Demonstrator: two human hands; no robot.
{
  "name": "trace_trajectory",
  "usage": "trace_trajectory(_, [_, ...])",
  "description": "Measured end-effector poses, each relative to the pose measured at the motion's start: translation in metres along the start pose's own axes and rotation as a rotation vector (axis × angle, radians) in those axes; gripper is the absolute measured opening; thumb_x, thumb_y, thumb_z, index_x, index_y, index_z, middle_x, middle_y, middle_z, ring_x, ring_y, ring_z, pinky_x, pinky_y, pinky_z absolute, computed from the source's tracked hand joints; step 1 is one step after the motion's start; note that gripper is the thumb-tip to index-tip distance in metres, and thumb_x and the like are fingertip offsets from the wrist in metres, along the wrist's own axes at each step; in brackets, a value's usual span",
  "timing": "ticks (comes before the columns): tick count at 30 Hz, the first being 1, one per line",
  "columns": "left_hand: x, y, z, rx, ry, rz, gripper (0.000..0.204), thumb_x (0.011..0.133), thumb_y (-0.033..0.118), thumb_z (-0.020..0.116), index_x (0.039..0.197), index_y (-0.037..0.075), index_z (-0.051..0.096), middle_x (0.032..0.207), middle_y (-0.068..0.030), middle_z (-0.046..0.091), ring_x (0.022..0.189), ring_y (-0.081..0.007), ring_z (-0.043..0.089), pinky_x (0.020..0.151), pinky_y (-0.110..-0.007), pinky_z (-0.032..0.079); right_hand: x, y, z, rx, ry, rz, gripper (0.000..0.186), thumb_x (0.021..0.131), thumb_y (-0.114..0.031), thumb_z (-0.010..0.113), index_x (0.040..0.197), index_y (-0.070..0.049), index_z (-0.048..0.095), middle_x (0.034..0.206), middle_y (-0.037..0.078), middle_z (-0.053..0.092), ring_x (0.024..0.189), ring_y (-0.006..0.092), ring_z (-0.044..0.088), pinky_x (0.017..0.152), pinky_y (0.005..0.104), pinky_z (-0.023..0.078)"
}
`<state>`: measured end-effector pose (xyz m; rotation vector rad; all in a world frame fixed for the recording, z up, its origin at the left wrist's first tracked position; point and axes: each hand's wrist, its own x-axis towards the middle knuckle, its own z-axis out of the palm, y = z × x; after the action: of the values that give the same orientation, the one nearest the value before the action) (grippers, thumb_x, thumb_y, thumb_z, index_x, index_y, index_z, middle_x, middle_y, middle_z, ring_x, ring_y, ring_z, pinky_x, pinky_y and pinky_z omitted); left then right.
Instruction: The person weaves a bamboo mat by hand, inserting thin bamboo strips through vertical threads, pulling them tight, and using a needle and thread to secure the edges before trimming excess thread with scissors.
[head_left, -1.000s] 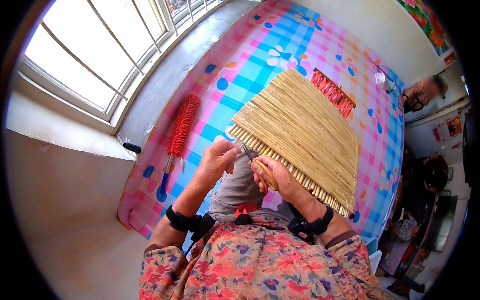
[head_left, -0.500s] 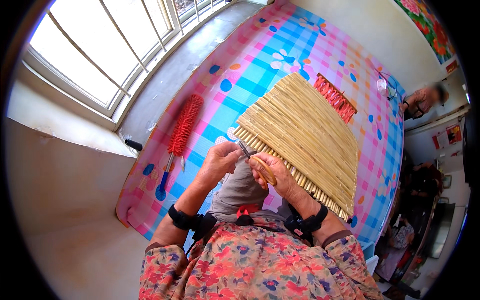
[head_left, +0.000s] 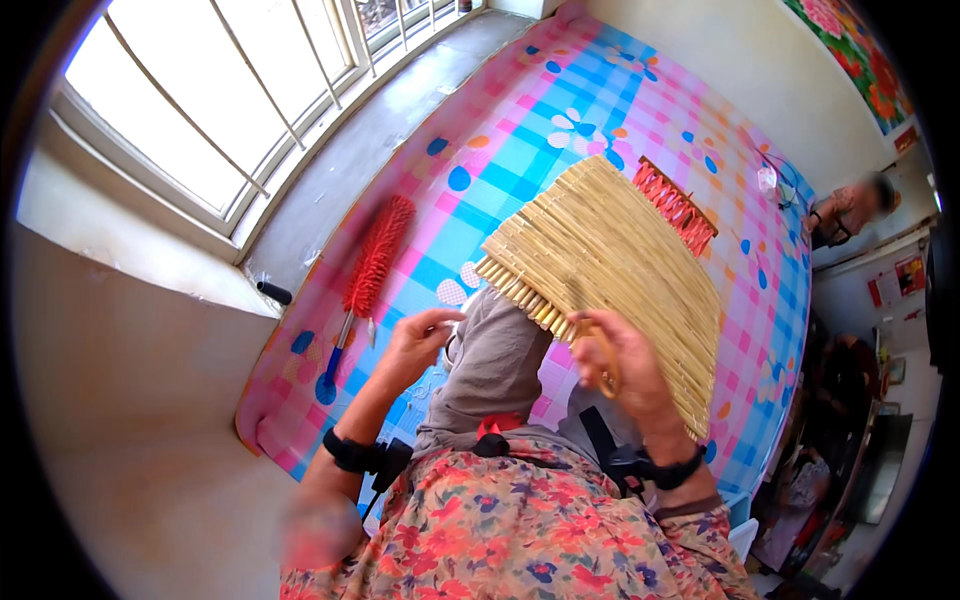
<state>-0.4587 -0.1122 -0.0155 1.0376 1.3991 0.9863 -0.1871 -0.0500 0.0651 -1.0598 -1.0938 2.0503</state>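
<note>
My right hand is shut on a pair of scissors with orange-yellow handles; the blades are blurred over the near edge of a mat of pale straw-coloured stalks. That mat lies slanting in front of me, its stalk ends in a row along the near side. My left hand is beside my raised knee in grey trousers. Its thumb and forefinger are drawn together toward the knee, and whatever is between them is too small to make out.
A red fluffy duster with a blue handle lies on the left of the checked, flowered sheet. Beyond the mat is a red laced piece with a brown edge. A barred window is at left. Another person is at far right.
My hands have moved apart. The right hand with the scissors went right, over the mat's edge, and the left hand drew back left and slightly down, away from the blades.
</note>
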Motion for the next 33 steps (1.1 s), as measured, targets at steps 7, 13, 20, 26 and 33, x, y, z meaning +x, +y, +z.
trace_trajectory(7, [-0.016,-0.049,-0.006,-0.073,0.147,-0.233,0.010,0.086,0.007,0.058,0.090,-0.002,0.061,0.065,-0.0021,0.054,0.047,-0.0089,0.052,0.043,-0.022,0.044,-0.112,-0.005,-0.196,-0.057,0.867,-0.586,0.030,0.089,-0.020,0.057,0.114,-0.004,0.052,0.082,0.005,0.056,0.067,0.0133,0.055,0.062,0.0281,0.048])
trace_trajectory(13, [-0.018,-0.053,0.035,0.066,0.216,-0.312,0.011,0.084,0.009,0.060,0.080,-0.002,0.058,0.063,-0.0037,0.054,0.044,-0.0100,0.051,0.039,-0.024,0.042,-0.205,0.216,-0.382,-0.362,1.309,-0.093,0.018,0.088,-0.016,0.054,0.099,-0.003,0.056,0.073,0.006,0.056,0.060,0.0168,0.057,0.053,0.0298,0.046])
trace_trajectory(20, [-0.011,-0.027,0.094,0.276,0.149,-0.353,0.017,0.086,0.004,0.052,0.098,-0.003,0.062,0.065,-0.0023,0.053,0.047,-0.0086,0.050,0.040,-0.024,0.043,-0.217,0.447,-0.443,-0.794,1.053,0.408,0.008,0.084,-0.010,0.054,0.082,-0.004,0.058,0.062,0.010,0.057,0.051,0.0214,0.056,0.041,0.0348,0.044])
trace_trajectory(26, [0.001,-0.009,0.147,0.489,0.195,-0.373,0.014,0.085,0.006,0.055,0.092,-0.005,0.061,0.063,-0.0037,0.055,0.048,-0.0099,0.053,0.042,-0.025,0.046,-0.197,0.458,-0.461,-0.686,1.033,0.653,0.009,0.085,-0.013,0.054,0.087,-0.005,0.058,0.067,0.008,0.058,0.054,0.0203,0.057,0.044,0.0329,0.044])
trace_trajectory(33, [0.017,0.007,0.195,0.490,0.244,-0.393,0.012,0.084,0.008,0.060,0.084,-0.004,0.059,0.062,-0.0045,0.055,0.047,-0.0106,0.054,0.041,-0.025,0.046,-0.198,0.477,-0.495,-0.609,1.037,0.708,0.012,0.087,-0.016,0.055,0.093,-0.006,0.058,0.073,0.007,0.058,0.058,0.0190,0.057,0.046,0.0308,0.044])
